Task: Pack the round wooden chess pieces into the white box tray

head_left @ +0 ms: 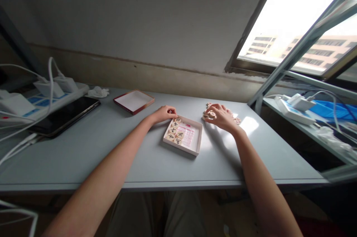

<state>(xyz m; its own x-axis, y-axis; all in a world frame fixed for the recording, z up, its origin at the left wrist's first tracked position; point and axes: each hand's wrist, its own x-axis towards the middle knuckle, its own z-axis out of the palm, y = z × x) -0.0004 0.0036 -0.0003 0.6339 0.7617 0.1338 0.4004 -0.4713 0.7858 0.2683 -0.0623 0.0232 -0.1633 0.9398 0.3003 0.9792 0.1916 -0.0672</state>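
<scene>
A shallow white box [198,144] sits on the desk in front of me. Several round wooden xiangqi pieces [173,130] with dark characters lie along its left side, beside a slip of paper with red print [188,135]. My left hand [166,113] is at the far left corner of the box, its bent fingers closed on the rim. Over a loose pile of more pieces [237,120] on the desk to the right, my right hand [223,117] has thumb and index finger curved around a xiangqi piece [212,114]. My palm partly hides the pile.
The red-edged box lid [134,101] lies upturned at the back left. A dark phone or tablet [68,115] and a power strip [41,101] with chargers and white cables occupy the left end. Metal posts and a shelf [309,127] with another power strip stand right, below a window.
</scene>
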